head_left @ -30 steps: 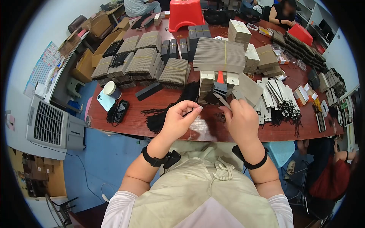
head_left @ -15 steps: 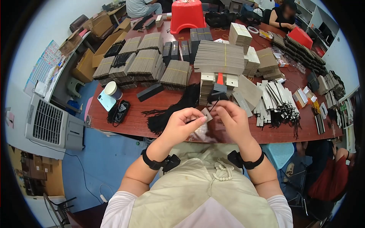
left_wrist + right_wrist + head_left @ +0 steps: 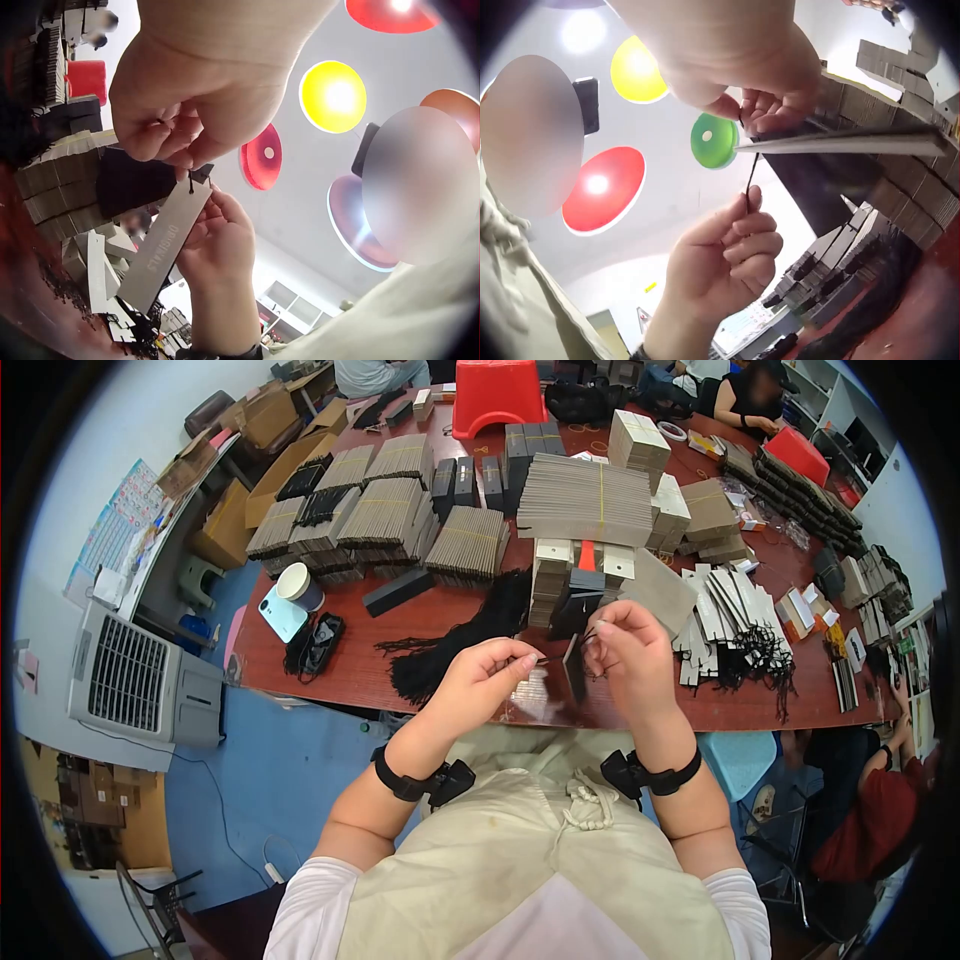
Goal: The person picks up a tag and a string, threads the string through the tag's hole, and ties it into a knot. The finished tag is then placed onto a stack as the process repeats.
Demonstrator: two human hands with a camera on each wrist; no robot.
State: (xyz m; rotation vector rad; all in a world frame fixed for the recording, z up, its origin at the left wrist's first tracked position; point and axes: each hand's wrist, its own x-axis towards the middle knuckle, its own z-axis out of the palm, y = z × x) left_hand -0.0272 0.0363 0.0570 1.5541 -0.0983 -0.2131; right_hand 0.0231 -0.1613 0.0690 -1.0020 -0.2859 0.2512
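A grey hang tag (image 3: 574,668) hangs on a black cord between my two hands, low over the front of the table. Lettering reading "ORIGINALS" shows on the tag's face (image 3: 166,247) in the left wrist view. My left hand (image 3: 478,682) pinches one part of the cord (image 3: 751,176) between thumb and forefinger, the other fingers curled in. On the tag's other side, my right hand (image 3: 637,655) pinches the cord between its fingertips. A heap of loose black cords (image 3: 455,650) lies left of the left hand.
Banded stacks of grey tags (image 3: 585,500) stand behind my hands, and more piles fill the back left. Finished-looking tags with black cords (image 3: 728,615) spread out at right. A paper cup (image 3: 298,588) and a phone (image 3: 283,615) stand at left.
The tag came up between my hands, first face-on by the left fingers, now edge-on along the cord. My right hand drew away from the left, stretching the cord.
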